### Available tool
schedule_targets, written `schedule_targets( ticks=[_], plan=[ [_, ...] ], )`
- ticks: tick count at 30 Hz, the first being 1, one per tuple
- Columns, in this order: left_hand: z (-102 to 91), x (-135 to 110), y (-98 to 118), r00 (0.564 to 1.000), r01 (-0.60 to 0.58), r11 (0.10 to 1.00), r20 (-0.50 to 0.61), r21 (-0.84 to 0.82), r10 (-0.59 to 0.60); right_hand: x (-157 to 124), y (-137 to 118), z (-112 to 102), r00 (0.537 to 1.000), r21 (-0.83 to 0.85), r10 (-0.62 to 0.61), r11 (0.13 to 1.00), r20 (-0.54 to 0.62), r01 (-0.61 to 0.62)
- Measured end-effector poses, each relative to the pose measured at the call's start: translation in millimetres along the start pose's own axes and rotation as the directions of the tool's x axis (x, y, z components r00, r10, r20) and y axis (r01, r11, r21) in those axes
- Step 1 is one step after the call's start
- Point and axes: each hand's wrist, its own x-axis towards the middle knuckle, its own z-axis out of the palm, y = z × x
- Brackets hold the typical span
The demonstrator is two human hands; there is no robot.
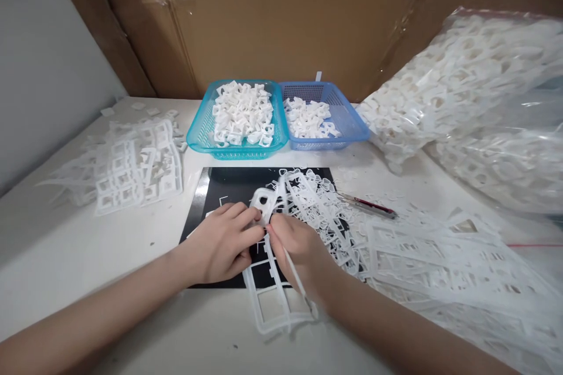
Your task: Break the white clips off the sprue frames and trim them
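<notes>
A white plastic frame [273, 326] with rows of rectangular openings lies over a black mat [229, 181] and past its near edge. My left hand [226, 240] is closed on the frame's upper part, its fingertips bent over the plastic. Close beside it, my right hand [303, 252] is closed around a thin white stick-like tool [294, 269], whose working end is hidden by the fingers. Both hands' fingertips nearly meet at the frame. A loose heap of white plastic scraps [316, 199] covers the mat's right side.
Behind the mat, a teal basket [193, 135] and a blue basket [352, 129] hold small white pieces. Stacked white sheets [132, 170] lie left, emptied-looking frames [440, 258] right. Tweezers-like tools [369, 206] rest beside the scraps. A bulging clear bag [475, 88] stands right, before cardboard [272, 17].
</notes>
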Motion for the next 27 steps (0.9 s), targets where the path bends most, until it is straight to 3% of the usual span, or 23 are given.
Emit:
schedule_targets(
  ticks=[6, 9, 15, 23, 27],
  plan=[
    [-0.5, -5.0, 1.1, 0.990, 0.094, 0.968, -0.077, -0.231, -0.115, 4.0, 5.5, -3.7, 1.000, -0.001, 0.024, 1.000, -0.014, -0.024],
    [1.1, -1.4, 3.8, 0.988, 0.118, 0.971, -0.073, -0.205, -0.136, 3.7, 6.4, -3.5, 1.000, -0.003, 0.018, 1.000, -0.015, -0.018],
    [1.2, 2.8, 0.3, 0.998, 0.037, 0.997, -0.041, -0.074, -0.040, 2.3, 5.2, -2.9, 1.000, -0.005, 0.009, 1.000, -0.002, -0.009],
    [-5.9, -4.2, -8.1, 0.999, -0.023, 0.998, -0.023, -0.054, 0.022, 5.2, 3.9, -6.8, 0.998, -0.003, 0.055, 0.998, 0.004, -0.055],
    [-22.2, -14.8, -28.2, 0.994, -0.072, 0.973, -0.096, -0.220, 0.052, 4.2, 3.7, -5.7, 0.998, 0.008, 0.068, 0.998, 0.014, -0.068]
  ],
)
